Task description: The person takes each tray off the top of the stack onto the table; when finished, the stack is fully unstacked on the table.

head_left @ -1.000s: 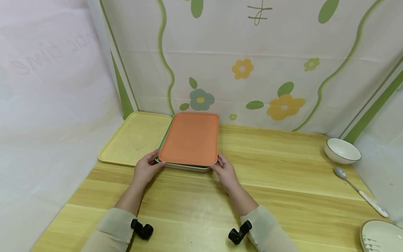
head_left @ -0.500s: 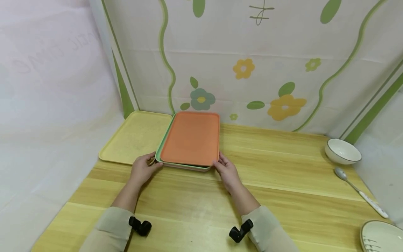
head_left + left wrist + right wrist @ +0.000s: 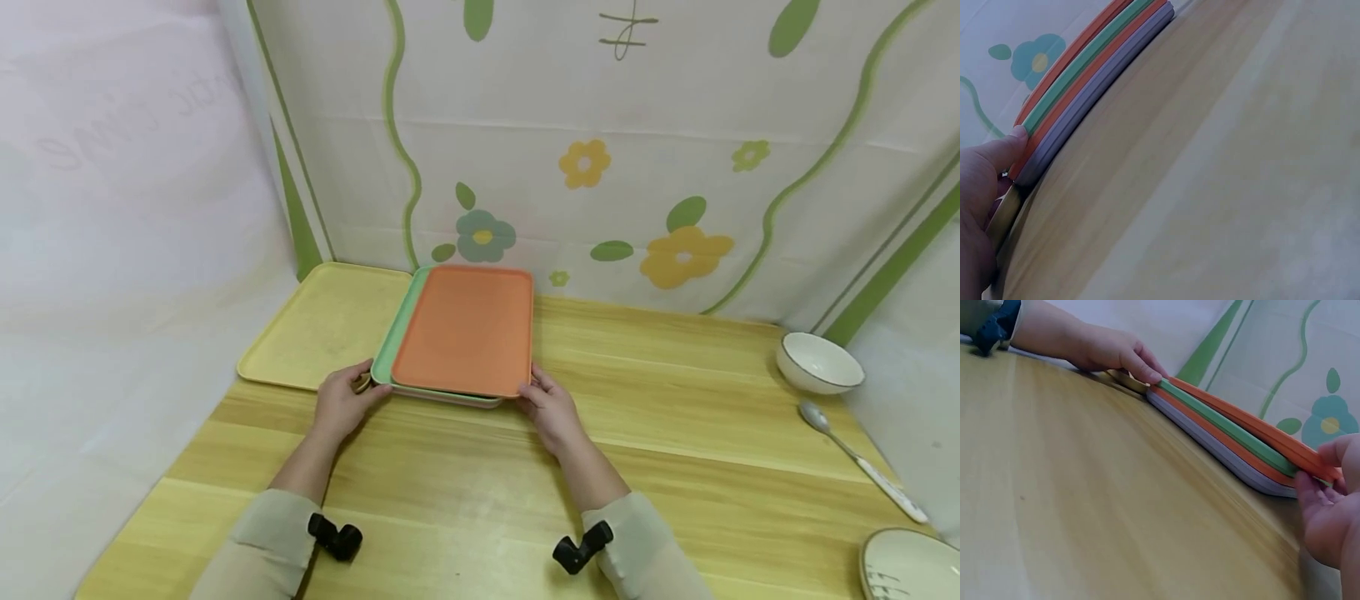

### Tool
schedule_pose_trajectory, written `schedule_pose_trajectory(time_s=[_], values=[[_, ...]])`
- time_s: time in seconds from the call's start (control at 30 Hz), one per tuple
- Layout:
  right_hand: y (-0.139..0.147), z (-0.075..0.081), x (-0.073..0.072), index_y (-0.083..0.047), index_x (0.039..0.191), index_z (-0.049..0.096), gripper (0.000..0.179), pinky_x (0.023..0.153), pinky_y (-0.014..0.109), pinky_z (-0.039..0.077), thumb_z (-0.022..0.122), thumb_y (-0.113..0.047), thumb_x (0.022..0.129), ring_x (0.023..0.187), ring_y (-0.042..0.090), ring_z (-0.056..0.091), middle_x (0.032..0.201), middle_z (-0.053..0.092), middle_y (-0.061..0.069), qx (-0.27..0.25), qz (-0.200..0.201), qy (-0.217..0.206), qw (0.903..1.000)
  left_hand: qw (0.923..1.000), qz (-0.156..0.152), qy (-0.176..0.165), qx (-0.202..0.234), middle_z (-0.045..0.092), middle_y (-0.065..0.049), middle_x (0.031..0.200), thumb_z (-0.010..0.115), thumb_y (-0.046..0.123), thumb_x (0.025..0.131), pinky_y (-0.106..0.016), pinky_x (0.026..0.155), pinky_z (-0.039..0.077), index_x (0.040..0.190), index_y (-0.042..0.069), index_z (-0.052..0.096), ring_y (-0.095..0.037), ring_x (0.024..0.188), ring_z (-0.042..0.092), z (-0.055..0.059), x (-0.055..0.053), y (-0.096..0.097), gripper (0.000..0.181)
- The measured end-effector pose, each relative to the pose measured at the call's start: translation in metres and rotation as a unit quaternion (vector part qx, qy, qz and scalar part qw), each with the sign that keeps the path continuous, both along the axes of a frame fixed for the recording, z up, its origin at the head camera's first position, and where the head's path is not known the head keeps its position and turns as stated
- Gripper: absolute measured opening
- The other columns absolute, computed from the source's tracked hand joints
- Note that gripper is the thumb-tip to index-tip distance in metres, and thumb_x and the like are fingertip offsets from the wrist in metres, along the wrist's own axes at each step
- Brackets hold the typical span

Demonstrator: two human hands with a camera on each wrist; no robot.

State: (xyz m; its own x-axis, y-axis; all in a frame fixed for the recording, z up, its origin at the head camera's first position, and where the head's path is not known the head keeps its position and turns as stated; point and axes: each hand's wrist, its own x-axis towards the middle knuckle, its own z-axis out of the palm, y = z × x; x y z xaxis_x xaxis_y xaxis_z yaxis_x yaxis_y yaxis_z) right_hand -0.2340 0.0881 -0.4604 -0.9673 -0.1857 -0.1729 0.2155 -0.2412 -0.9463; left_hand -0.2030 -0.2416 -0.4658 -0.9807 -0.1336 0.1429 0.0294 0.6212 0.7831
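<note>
In the head view, an orange tray (image 3: 465, 333) tops a stack, shifted right so that a strip of the green tray (image 3: 396, 340) beneath shows on the left. A second orange tray (image 3: 1225, 439) and a purple tray (image 3: 1207, 440) lie lower in the stack. My right hand (image 3: 553, 412) pinches the top orange tray at its front right corner, thumb above. In the right wrist view that corner is raised slightly off the green tray. My left hand (image 3: 343, 406) holds the green tray's front left corner, thumb on its rim; its other fingers are partly hidden.
A yellow tray (image 3: 330, 325) lies flat left of the stack, partly under it or against it. On the right of the wooden table (image 3: 465, 492) are a white bowl (image 3: 819, 363), a spoon (image 3: 862, 462) and a plate (image 3: 911, 567). A floral cloth (image 3: 525, 100) hangs behind.
The top orange tray has slid right with my right hand, uncovering more of the green tray. My left hand has shifted slightly left and stays at the stack's corner.
</note>
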Motion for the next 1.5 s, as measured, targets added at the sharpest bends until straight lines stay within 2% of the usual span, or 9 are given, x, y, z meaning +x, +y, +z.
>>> schedule_pose_trajectory(time_s=[0.17,0.37,0.53,0.7,0.87,1.03,1.3,1.4,1.5], values=[[0.010,0.004,0.000,-0.006,0.158,0.012,0.064,0.103,0.029,0.049,0.042,0.000,0.102,0.137,0.032,0.044,0.157,0.030,0.022,0.005,0.052,-0.001,0.9986,1.0000,0.001,-0.001,0.001,0.056,-0.022,0.138,0.078,0.025,0.085,-0.051,0.102,0.048,0.138,-0.001,0.053,-0.041,0.124,0.055,-0.002,0.000,-0.002,0.064],[0.022,0.002,0.003,-0.011,0.159,0.009,0.066,0.089,0.021,0.054,0.042,0.000,0.103,0.108,0.009,0.064,0.156,0.031,0.025,-0.013,0.057,0.008,0.9983,1.0000,-0.004,-0.002,-0.001,0.056,-0.023,0.138,0.077,0.025,0.086,-0.052,0.102,0.048,0.139,-0.001,0.053,-0.042,0.123,0.056,-0.003,0.000,-0.001,0.064],[0.035,0.001,0.007,-0.013,0.159,0.016,0.065,0.088,0.022,0.055,0.045,-0.001,0.102,0.098,0.007,0.068,0.152,0.038,0.026,-0.024,0.038,0.009,0.9989,0.9999,-0.002,-0.011,0.000,0.054,-0.022,0.141,0.077,0.026,0.086,-0.053,0.104,0.046,0.140,0.000,0.052,-0.042,0.125,0.054,-0.002,0.000,-0.001,0.065],[0.058,0.003,0.012,-0.013,0.159,0.015,0.068,0.087,0.022,0.056,0.048,0.000,0.101,0.099,0.006,0.068,0.129,0.063,0.004,-0.030,0.028,0.007,0.9991,0.9999,-0.005,-0.015,0.001,0.053,-0.022,0.142,0.076,0.028,0.087,-0.053,0.105,0.045,0.141,0.000,0.051,-0.043,0.127,0.053,0.000,0.000,0.000,0.065],[0.087,0.005,0.019,-0.010,0.159,0.010,0.069,0.087,0.020,0.055,0.046,-0.001,0.102,0.100,0.004,0.067,0.109,0.069,-0.013,-0.036,0.032,0.018,0.9987,0.9999,-0.004,-0.011,-0.009,0.053,-0.023,0.141,0.075,0.030,0.088,-0.054,0.104,0.045,0.141,0.000,0.051,-0.044,0.125,0.054,0.000,0.001,-0.001,0.065],[0.116,0.005,0.028,-0.006,0.158,0.004,0.070,0.088,0.020,0.055,0.047,-0.003,0.102,0.102,0.004,0.067,0.113,0.070,-0.012,-0.041,0.042,0.038,0.9976,0.9999,-0.004,-0.009,-0.010,0.054,-0.022,0.141,0.075,0.030,0.088,-0.054,0.104,0.046,0.140,0.000,0.052,-0.044,0.124,0.054,-0.001,0.001,-0.001,0.064],[0.157,-0.002,0.035,-0.001,0.153,-0.004,0.067,0.092,0.024,0.055,0.040,0.001,0.103,0.108,0.009,0.067,0.120,0.070,-0.003,-0.098,0.079,0.081,0.9887,0.9999,-0.002,-0.012,-0.010,0.053,-0.023,0.142,0.074,0.033,0.088,-0.055,0.104,0.045,0.141,0.000,0.050,-0.044,0.125,0.054,-0.003,0.001,-0.004,0.067],[0.169,-0.005,0.036,-0.003,0.154,-0.001,0.063,0.093,0.025,0.055,0.037,0.004,0.103,0.109,0.011,0.067,0.122,0.069,0.000,-0.122,0.087,0.088,0.9848,0.9998,-0.002,-0.014,-0.014,0.053,-0.023,0.141,0.074,0.034,0.088,-0.055,0.105,0.044,0.141,0.001,0.050,-0.044,0.124,0.054,-0.004,0.001,-0.005,0.067],[0.179,-0.008,0.037,-0.009,0.156,0.013,0.059,0.092,0.026,0.055,0.035,0.005,0.103,0.109,0.012,0.067,0.123,0.069,0.002,-0.139,0.090,0.096,0.9815,0.9998,-0.001,-0.016,-0.013,0.053,-0.023,0.141,0.074,0.034,0.088,-0.055,0.105,0.043,0.141,0.001,0.051,-0.043,0.124,0.054,-0.004,0.002,-0.006,0.067]])
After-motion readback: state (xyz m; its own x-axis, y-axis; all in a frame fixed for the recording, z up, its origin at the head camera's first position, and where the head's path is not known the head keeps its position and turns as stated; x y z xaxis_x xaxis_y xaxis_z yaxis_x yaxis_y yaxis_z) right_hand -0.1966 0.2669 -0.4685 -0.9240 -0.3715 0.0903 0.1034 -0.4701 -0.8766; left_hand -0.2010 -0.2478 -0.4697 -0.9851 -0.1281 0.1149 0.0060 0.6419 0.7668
